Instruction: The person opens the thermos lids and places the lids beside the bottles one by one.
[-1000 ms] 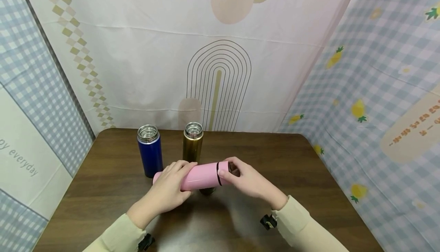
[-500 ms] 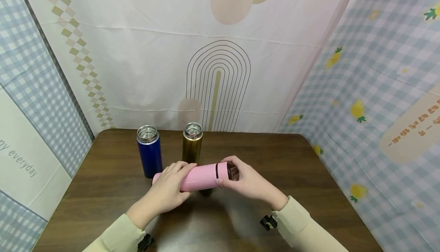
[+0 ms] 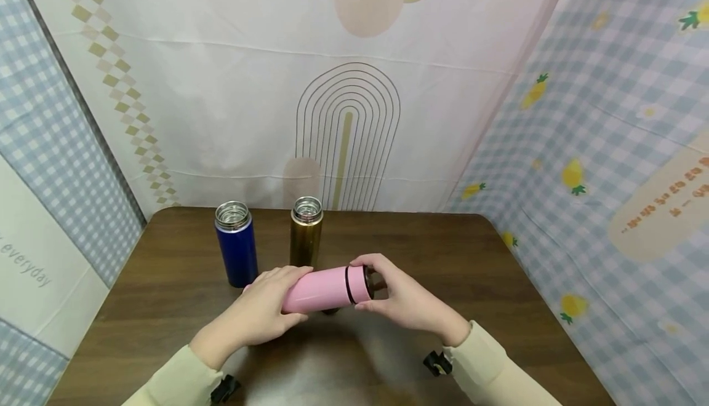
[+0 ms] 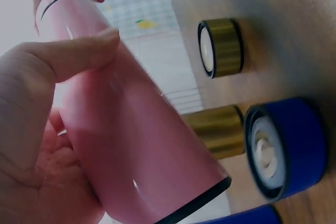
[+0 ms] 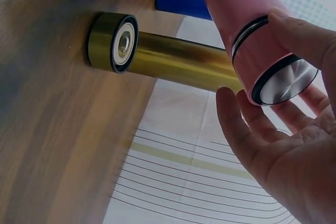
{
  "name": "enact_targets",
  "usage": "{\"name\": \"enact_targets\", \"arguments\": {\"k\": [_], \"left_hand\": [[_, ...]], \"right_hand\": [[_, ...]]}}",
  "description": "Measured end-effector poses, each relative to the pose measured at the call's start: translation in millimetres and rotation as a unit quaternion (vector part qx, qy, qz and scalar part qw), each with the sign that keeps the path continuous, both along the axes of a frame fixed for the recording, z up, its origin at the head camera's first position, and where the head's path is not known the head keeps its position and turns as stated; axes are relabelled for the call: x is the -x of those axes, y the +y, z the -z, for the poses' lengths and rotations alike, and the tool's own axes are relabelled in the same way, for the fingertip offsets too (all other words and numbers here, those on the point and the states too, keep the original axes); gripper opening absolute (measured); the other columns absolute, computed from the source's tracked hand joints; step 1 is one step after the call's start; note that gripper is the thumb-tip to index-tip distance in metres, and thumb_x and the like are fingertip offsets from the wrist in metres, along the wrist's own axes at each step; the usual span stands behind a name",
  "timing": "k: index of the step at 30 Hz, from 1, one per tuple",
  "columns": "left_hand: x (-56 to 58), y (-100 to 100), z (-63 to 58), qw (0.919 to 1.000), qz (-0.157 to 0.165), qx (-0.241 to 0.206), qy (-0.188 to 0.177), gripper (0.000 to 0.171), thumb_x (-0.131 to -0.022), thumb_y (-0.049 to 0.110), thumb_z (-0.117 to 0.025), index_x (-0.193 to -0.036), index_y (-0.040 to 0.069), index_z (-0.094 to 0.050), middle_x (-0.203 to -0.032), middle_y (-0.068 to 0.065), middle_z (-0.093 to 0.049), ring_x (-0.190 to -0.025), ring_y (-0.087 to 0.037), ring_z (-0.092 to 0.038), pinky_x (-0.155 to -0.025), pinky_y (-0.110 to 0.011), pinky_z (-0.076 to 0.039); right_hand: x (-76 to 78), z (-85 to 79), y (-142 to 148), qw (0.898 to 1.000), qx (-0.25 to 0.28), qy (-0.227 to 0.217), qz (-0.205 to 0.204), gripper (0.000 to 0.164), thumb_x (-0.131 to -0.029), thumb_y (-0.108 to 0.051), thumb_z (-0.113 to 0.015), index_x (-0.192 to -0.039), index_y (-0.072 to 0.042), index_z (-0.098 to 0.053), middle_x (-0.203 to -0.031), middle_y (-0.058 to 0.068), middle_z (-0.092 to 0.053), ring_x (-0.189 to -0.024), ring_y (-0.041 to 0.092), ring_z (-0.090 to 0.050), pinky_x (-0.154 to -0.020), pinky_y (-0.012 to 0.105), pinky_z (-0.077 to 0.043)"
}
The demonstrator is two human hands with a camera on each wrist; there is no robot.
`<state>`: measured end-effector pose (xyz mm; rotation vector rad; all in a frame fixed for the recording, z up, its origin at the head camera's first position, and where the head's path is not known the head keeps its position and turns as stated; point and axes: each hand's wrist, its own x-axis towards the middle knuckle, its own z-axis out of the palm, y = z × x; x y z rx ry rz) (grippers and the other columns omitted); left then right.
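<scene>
While both hands hold it sideways above the table point(image 3: 166, 283), the pink flask point(image 3: 324, 289) has tipped slightly, cap end higher than before. Left hand point(image 3: 260, 314) wraps the body; right hand point(image 3: 404, 298) fingers curl on the cap, thumb on top. Blue flask point(image 3: 235, 243) and gold flask point(image 3: 306, 230) stand open behind; unscrewing looks underway.

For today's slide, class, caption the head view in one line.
Two hands hold a pink flask sideways over a brown table, before open blue and gold flasks.
</scene>
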<state>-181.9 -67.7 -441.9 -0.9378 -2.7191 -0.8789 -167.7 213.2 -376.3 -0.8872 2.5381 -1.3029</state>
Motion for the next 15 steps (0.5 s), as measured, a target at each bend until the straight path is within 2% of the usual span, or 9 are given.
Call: {"name": "enact_targets", "arguments": {"k": [3, 6, 11, 13, 15], "left_hand": [[-0.3, -2, -2.5, 1.0, 0.003, 0.0, -0.001, 0.074, -0.073, 0.033, -0.083, -0.138, 0.018, -0.05, -0.129, 0.004, -0.056, -0.118, -0.018, -0.051, -0.101, -0.043, -0.037], [0.2, -2, -1.8, 1.0, 0.003, -0.004, 0.007, 0.074, -0.073, 0.033, -0.083, -0.137, 0.018, -0.05, -0.128, 0.005, -0.055, -0.118, -0.016, -0.051, -0.1, -0.042, -0.037], [0.1, -2, 2.2, 0.9992, -0.013, -0.008, 0.036, 0.074, -0.071, 0.03, -0.084, -0.136, 0.018, -0.051, -0.129, 0.005, -0.055, -0.118, -0.016, -0.05, -0.099, -0.043, -0.037], [0.3, -2, 3.7, 0.9987, -0.017, -0.008, 0.047, 0.074, -0.07, 0.028, -0.084, -0.136, 0.018, -0.052, -0.129, 0.005, -0.056, -0.118, -0.016, -0.05, -0.099, -0.043, -0.037], [0.9, -2, 4.8, 0.9983, -0.015, -0.007, 0.055, 0.074, -0.07, 0.027, -0.084, -0.136, 0.018, -0.052, -0.128, 0.004, -0.056, -0.118, -0.017, -0.05, -0.1, -0.042, -0.037]], "right_hand": [[-6.2, -10.1, -4, 1.0, 0.002, 0.007, 0.0, 0.063, -0.08, 0.0, -0.077, -0.133, -0.009, -0.044, -0.125, 0.003, -0.049, -0.102, 0.025, -0.056, -0.08, 0.036, -0.054], [-4.2, -6.4, -5, 1.0, -0.001, 0.003, 0.012, 0.068, -0.08, -0.002, -0.077, -0.138, -0.01, -0.041, -0.128, 0.003, -0.047, -0.105, 0.025, -0.056, -0.082, 0.039, -0.053], [8.6, 14.8, -1, 0.998, -0.011, -0.045, 0.04, 0.087, -0.079, -0.025, -0.081, -0.148, -0.029, -0.027, -0.136, 0.0, -0.041, -0.115, 0.016, -0.052, -0.09, 0.035, -0.05], [12.1, 20.0, 1, 0.997, -0.025, -0.055, 0.055, 0.085, -0.081, -0.036, -0.079, -0.148, -0.032, -0.025, -0.136, 0.0, -0.043, -0.116, 0.013, -0.052, -0.092, 0.033, -0.049], [13.7, 21.4, 2, 0.995, -0.045, -0.06, 0.068, 0.074, -0.086, -0.043, -0.071, -0.146, -0.029, -0.03, -0.129, 0.001, -0.049, -0.11, 0.013, -0.056, -0.09, 0.034, -0.049]]}}
